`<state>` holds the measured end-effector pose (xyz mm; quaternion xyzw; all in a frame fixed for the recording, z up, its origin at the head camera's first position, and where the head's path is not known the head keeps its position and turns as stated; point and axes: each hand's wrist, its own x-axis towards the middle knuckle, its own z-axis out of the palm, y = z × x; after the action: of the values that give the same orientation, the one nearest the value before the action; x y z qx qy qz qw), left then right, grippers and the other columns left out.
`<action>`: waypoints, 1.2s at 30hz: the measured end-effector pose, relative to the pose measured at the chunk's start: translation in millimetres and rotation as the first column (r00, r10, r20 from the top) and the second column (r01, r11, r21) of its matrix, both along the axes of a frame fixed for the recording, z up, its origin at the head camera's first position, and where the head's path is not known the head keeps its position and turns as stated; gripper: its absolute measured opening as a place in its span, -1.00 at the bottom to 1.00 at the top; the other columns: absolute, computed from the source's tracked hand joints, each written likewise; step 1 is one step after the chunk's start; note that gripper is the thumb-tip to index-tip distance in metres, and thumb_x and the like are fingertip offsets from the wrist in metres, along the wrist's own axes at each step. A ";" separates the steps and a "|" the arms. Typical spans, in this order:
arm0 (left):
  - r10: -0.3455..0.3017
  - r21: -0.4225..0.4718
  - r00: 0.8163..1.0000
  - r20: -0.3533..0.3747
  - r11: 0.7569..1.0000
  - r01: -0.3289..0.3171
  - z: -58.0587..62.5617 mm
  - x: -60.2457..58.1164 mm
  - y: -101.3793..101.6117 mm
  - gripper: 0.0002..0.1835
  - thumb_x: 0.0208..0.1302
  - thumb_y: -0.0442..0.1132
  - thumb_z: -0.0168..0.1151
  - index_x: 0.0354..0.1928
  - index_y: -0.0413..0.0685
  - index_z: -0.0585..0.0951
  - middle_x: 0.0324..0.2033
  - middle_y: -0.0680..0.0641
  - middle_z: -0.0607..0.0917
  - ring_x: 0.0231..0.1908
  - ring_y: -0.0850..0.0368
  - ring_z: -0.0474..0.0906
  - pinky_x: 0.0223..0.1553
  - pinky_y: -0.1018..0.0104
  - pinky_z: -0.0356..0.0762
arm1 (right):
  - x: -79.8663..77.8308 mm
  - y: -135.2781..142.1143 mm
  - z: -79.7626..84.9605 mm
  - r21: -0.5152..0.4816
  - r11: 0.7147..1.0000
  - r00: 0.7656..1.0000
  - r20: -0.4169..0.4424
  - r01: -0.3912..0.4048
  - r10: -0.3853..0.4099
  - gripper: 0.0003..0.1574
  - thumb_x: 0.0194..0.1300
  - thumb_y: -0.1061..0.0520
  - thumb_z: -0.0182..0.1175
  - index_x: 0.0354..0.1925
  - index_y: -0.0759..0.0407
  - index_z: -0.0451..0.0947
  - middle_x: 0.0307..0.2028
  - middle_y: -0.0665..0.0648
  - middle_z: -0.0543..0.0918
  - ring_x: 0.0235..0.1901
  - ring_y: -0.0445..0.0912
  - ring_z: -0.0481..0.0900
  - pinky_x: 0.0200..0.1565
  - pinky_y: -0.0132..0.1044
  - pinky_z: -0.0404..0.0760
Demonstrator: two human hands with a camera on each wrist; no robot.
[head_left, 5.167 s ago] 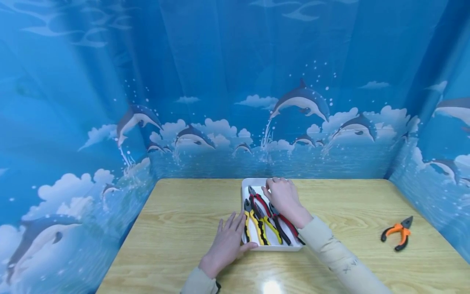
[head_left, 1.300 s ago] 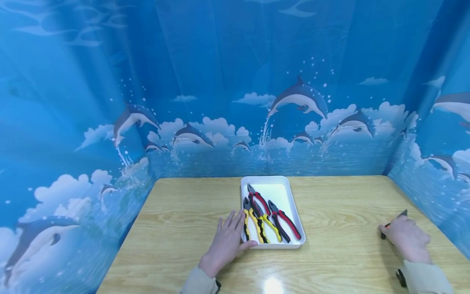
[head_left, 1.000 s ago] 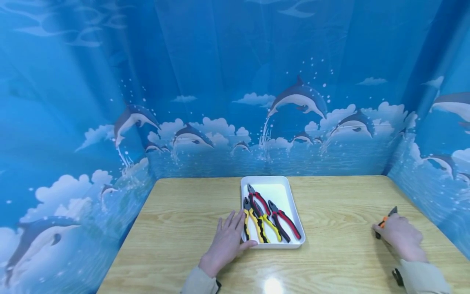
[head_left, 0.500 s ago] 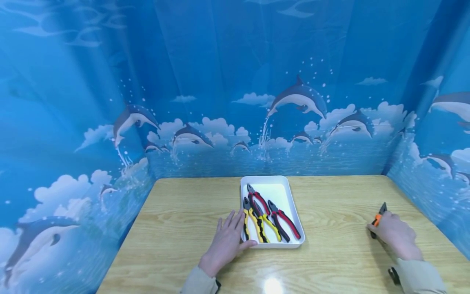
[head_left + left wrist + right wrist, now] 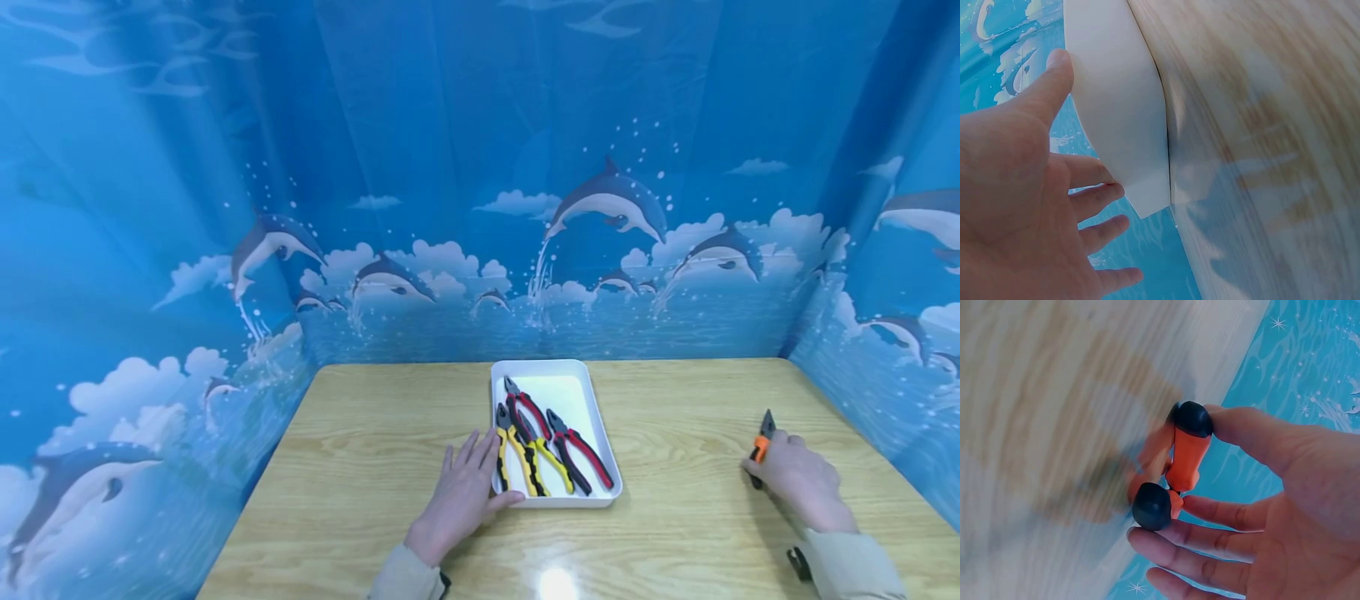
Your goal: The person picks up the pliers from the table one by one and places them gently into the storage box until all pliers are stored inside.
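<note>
My right hand (image 5: 804, 483) holds pliers with orange and black handles (image 5: 761, 448) at the right of the table, their dark jaws pointing toward the back. In the right wrist view the thumb lies against one black-tipped handle (image 5: 1191, 453) and the fingers against the other, with the handles spread a little apart and low over the tabletop. My left hand (image 5: 459, 500) rests at the front left corner of a white tray (image 5: 577, 502), fingers extended. In the left wrist view its thumb and forefinger touch the tray's wall (image 5: 1119, 94).
Several pliers lie in the tray: yellow-and-black ones (image 5: 517, 458) at the left and red-and-black ones (image 5: 588, 457) at the right among them. The wooden table (image 5: 375, 425) ends at a blue dolphin-print curtain (image 5: 450, 167) behind and at both sides.
My right hand has left the tray, taken hold of the orange pliers at the right, and drawn them leftward while turning their jaws toward the back. My left hand has stayed put.
</note>
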<state>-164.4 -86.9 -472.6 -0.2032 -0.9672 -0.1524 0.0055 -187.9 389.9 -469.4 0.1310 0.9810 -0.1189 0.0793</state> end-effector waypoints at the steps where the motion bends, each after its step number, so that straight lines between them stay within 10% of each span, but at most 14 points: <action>1: 0.001 -0.001 1.000 0.000 1.000 -0.001 -0.1 -0.1 0.0 0.02 0.29 0.35 0.16 0.54 -0.21 0.18 0.56 -0.17 0.13 0.53 -0.25 0.04 0.45 -0.39 0.02 | -0.1 -0.4 -0.1 0.002 1.000 1.000 -0.003 -0.007 0.007 -0.07 0.37 -0.14 0.26 0.00 0.75 0.17 -0.29 0.51 0.42 -0.39 0.30 0.54 -0.41 0.09 0.56; 36: -0.018 0.006 0.999 -0.029 1.000 0.018 -0.9 0.4 -0.8 0.01 0.31 0.34 0.15 0.54 -0.23 0.17 0.55 -0.19 0.14 0.52 -0.28 0.06 0.44 -0.41 0.02 | -0.3 -24.1 3.0 0.035 0.994 0.993 -0.043 -0.106 0.107 -0.14 0.34 -0.08 0.30 -0.02 0.72 0.21 -0.30 0.50 0.43 -0.44 0.26 0.54 -0.47 0.10 0.57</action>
<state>-164.0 -87.7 -473.5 -0.2140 -0.9646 -0.1527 0.0188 -188.2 365.8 -466.4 0.0771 0.9899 -0.1016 0.0613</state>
